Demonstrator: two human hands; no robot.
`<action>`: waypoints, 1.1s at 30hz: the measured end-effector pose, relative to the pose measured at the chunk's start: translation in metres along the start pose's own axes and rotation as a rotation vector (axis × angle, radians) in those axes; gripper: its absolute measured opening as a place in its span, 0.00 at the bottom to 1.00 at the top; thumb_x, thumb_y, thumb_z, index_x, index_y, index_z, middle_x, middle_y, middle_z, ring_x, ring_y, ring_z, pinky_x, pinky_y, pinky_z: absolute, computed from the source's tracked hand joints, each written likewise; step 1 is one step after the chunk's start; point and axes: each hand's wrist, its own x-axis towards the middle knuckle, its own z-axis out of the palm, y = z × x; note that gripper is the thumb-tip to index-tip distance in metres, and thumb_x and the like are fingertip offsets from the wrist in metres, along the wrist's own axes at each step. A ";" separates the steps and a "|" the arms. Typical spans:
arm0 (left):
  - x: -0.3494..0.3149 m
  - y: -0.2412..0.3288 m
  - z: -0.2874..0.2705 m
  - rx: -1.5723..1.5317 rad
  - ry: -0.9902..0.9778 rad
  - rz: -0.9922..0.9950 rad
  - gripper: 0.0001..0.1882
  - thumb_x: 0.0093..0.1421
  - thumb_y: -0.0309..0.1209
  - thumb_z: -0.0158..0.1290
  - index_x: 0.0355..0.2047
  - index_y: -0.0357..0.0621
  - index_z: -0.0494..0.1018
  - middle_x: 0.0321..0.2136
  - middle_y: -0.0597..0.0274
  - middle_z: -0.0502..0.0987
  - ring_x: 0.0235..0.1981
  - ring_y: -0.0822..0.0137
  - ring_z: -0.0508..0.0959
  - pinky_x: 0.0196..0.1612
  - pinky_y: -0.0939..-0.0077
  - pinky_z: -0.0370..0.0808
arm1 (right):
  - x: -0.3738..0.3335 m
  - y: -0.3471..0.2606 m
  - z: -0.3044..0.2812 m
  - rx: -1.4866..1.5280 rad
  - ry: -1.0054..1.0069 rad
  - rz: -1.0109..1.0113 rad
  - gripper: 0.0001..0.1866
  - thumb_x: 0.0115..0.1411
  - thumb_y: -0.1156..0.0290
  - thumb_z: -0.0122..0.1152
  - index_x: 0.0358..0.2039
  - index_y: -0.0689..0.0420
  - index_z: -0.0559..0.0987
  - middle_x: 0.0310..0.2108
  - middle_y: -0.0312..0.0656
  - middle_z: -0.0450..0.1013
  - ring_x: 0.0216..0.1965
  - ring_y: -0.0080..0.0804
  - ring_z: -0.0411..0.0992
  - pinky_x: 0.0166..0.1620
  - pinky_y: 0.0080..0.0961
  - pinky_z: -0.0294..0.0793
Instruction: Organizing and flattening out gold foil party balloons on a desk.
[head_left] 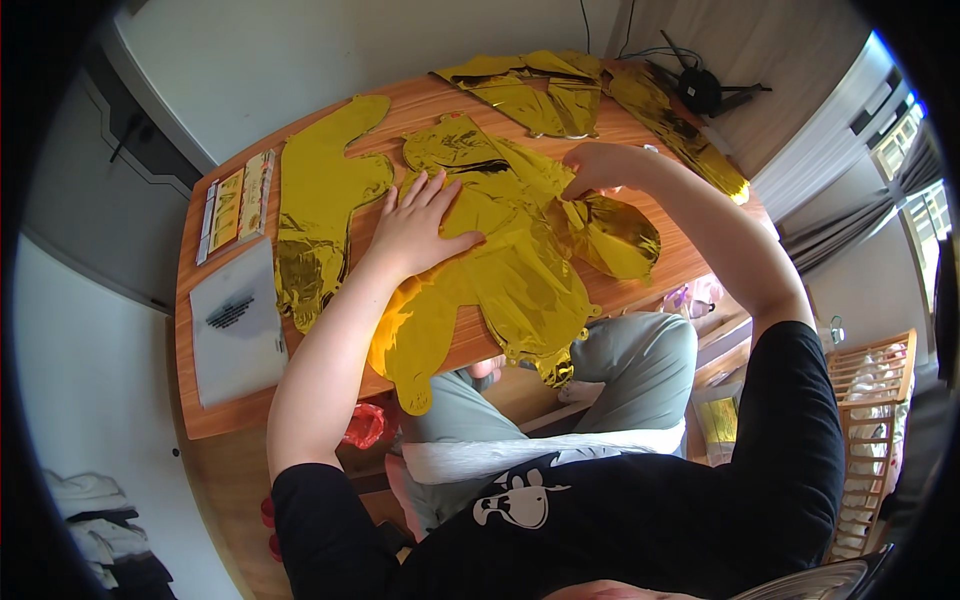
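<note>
Several flat gold foil balloons lie over the wooden table. Right in front of me is a large foil balloon [515, 255], creased and partly folded, its lower edge hanging over the table's front edge. My left hand [420, 225] rests flat on its left part with the fingers spread. At the upper right of the same foil, my right hand [605, 168] has its fingers bent together in a pinch on the foil; the fingertips are partly hidden. Just left lies another foil balloon [325, 190], smooth at the top and crinkled at the bottom.
More foil balloons [555, 95] lie along the far side. A black router [698, 90] with antennas sits at the far right corner. On the left are a printed box [237, 205] and a pale sheet [235, 325] with a dark smudge. A wooden crib [870, 420] stands at right.
</note>
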 end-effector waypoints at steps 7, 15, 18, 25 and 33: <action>-0.002 -0.001 0.000 -0.019 0.051 0.031 0.53 0.56 0.73 0.48 0.72 0.51 0.57 0.74 0.56 0.52 0.75 0.57 0.48 0.75 0.48 0.38 | -0.022 -0.054 -0.010 0.294 -0.193 -0.090 0.28 0.59 0.64 0.68 0.58 0.56 0.73 0.23 0.33 0.71 0.24 0.21 0.67 0.26 0.21 0.64; -0.003 0.000 0.000 0.010 0.066 0.023 0.50 0.57 0.68 0.53 0.72 0.53 0.57 0.73 0.57 0.53 0.75 0.57 0.49 0.75 0.52 0.41 | -0.012 -0.084 0.008 0.072 -0.156 -0.095 0.37 0.56 0.62 0.68 0.65 0.55 0.65 0.29 0.40 0.76 0.27 0.25 0.72 0.29 0.26 0.71; -0.003 0.002 -0.002 0.006 0.055 0.021 0.50 0.57 0.68 0.52 0.72 0.54 0.56 0.73 0.57 0.53 0.75 0.58 0.49 0.75 0.51 0.41 | 0.006 -0.053 0.008 -0.036 -0.009 -0.281 0.44 0.53 0.61 0.70 0.68 0.56 0.60 0.38 0.47 0.78 0.33 0.32 0.77 0.34 0.30 0.76; 0.000 -0.004 0.003 -0.006 0.054 0.035 0.54 0.56 0.75 0.46 0.73 0.53 0.55 0.74 0.58 0.50 0.76 0.59 0.46 0.75 0.48 0.38 | -0.008 -0.010 0.000 -0.039 -0.054 -0.078 0.53 0.50 0.56 0.74 0.71 0.57 0.56 0.51 0.52 0.76 0.48 0.38 0.76 0.48 0.32 0.76; 0.000 -0.005 0.004 -0.015 0.031 0.022 0.55 0.55 0.76 0.45 0.73 0.53 0.54 0.74 0.58 0.49 0.76 0.58 0.46 0.75 0.48 0.38 | 0.008 -0.035 0.027 -0.096 0.243 -0.045 0.57 0.49 0.46 0.74 0.71 0.58 0.55 0.63 0.60 0.66 0.62 0.46 0.70 0.57 0.38 0.73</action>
